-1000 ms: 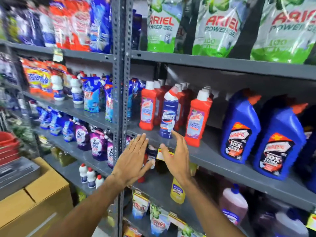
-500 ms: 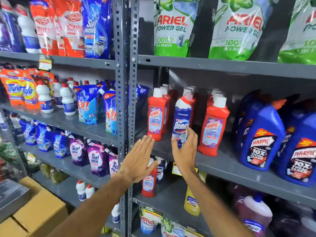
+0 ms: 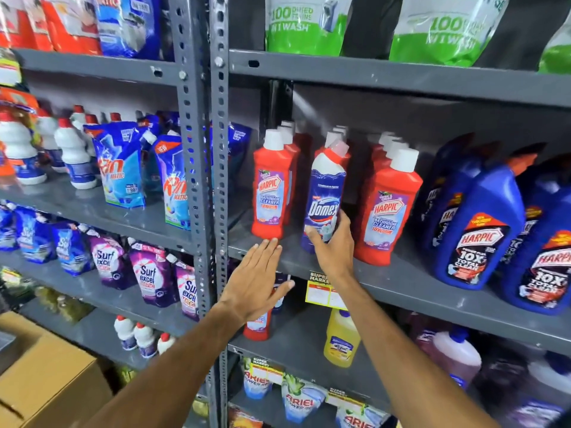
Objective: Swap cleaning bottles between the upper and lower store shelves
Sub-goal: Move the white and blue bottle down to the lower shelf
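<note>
Domex bottle (image 3: pixel 326 196) is gripped low by right hand (image 3: pixel 333 245) on upper shelf (image 3: pixel 401 282); left hand (image 3: pixel 256 282), at 8 o'clock, is held flat, released.

A shop aisle: grey metal shelving (image 3: pixel 386 77) packed with rows of branded cleaner bottles (image 3: pixel 270 193) (yellow supermarket price tags (image 3: pixel 324 293) on shelf edges).

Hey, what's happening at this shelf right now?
A person is reaching into grey store shelving stocked with cleaning products. Their right hand is closing around the lower part of a blue and white Domex bottle, which stands on the upper shelf between red Harpic bottles. The left hand is open and flat, holding nothing, in front of the shelf edge. A lone red bottle stands on the lower shelf behind it.
</note>
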{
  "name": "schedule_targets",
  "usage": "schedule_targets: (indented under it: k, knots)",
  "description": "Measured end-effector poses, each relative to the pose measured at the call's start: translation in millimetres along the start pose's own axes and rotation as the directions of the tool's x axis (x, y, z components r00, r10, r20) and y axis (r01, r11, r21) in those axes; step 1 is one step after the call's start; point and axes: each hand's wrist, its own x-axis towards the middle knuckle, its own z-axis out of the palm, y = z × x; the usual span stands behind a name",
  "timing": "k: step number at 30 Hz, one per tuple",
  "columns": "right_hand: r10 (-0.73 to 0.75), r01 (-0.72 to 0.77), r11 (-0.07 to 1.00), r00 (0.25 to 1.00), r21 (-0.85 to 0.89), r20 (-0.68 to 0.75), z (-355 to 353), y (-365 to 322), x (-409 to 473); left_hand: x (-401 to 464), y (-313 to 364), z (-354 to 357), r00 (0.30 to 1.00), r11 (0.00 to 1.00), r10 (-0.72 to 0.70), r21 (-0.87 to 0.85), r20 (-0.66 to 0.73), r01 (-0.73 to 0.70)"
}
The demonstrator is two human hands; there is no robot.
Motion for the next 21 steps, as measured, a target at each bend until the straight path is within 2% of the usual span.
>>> schedule_targets:
  k: [5, 11, 21]
  knots:
    - [0.058, -0.057, 0.998, 0.997, -0.022, 0.041, -0.8, 6.2, 9.1, 1.7, 0.7, 2.2, 0.999, 0.999, -0.032, -0.002, 0.0, 0.032]
    - [0.115, -0.115, 0.993, 0.992, -0.001, 0.05, -4.6, -0.4, 3.6, 1.7, 1.6, -3.4, 0.997, 0.999, -0.037, 0.023, 0.066, 0.036]
    - [0.079, -0.079, 0.997, 0.994, 0.008, 0.08, -11.8, -28.1, -51.7, -59.2, 15.2, -19.3, 0.993, 0.999, -0.042, 0.026, 0.106, 0.04]
